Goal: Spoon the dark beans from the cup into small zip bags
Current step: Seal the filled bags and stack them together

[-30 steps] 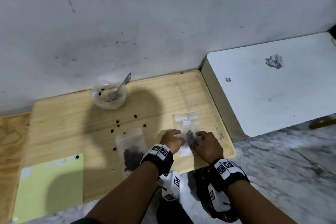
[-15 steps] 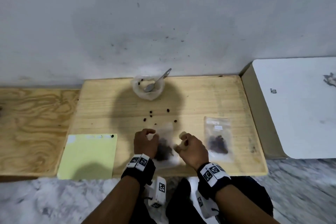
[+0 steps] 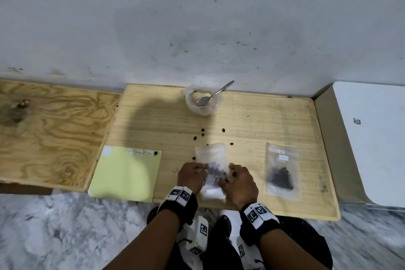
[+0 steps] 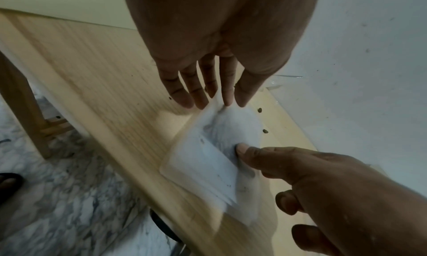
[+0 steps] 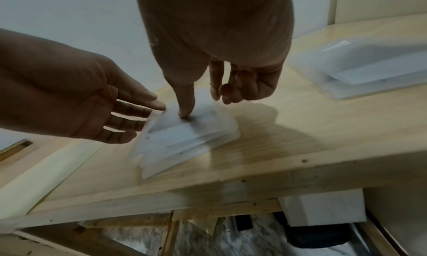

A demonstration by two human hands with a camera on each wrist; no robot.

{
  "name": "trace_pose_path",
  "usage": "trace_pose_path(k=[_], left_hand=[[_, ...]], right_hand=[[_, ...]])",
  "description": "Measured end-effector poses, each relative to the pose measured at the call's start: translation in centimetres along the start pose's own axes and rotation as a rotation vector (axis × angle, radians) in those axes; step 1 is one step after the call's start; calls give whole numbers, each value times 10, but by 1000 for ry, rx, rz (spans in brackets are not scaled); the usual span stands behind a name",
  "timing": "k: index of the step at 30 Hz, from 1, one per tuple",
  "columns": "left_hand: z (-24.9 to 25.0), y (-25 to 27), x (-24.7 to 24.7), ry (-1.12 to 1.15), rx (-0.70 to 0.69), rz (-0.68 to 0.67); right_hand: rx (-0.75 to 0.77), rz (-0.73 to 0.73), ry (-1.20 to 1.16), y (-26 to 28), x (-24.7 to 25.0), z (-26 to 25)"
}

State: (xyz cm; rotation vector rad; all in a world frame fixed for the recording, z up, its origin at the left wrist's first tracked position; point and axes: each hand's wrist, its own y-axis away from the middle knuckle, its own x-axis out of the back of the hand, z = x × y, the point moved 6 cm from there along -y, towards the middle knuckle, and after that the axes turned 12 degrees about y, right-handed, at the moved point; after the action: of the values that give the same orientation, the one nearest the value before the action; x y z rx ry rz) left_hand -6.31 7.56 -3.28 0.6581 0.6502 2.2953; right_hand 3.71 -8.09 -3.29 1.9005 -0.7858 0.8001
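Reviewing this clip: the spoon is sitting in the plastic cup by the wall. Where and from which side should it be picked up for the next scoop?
Take the spoon by its handle end, which sticks up and out over the cup rim toward the wall on the right. Its bowl lies down inside the cup, so coming from above right with the right hand looks easiest; a pinch on the free handle tip should avoid tipping the light cup.

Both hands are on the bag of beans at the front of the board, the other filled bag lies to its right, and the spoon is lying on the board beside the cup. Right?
Not quite. The spoon rests in the cup, bowl inside and handle over the rim, as the head view shows. The rest holds: left hand and right hand on the front bag, the other filled bag to its right.
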Motion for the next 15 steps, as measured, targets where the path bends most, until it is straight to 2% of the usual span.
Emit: trace_pose_path(k=[4, 9, 15], left_hand=[[2, 4, -1, 29, -54, 13], [13, 11, -4, 200, -144, -33], [31, 8, 13, 391, -201, -33]], right_hand=[[-22, 5, -31, 6, -2, 1], [-9, 14, -126, 4, 3, 5], [91, 165, -406, -1, 26, -2]])
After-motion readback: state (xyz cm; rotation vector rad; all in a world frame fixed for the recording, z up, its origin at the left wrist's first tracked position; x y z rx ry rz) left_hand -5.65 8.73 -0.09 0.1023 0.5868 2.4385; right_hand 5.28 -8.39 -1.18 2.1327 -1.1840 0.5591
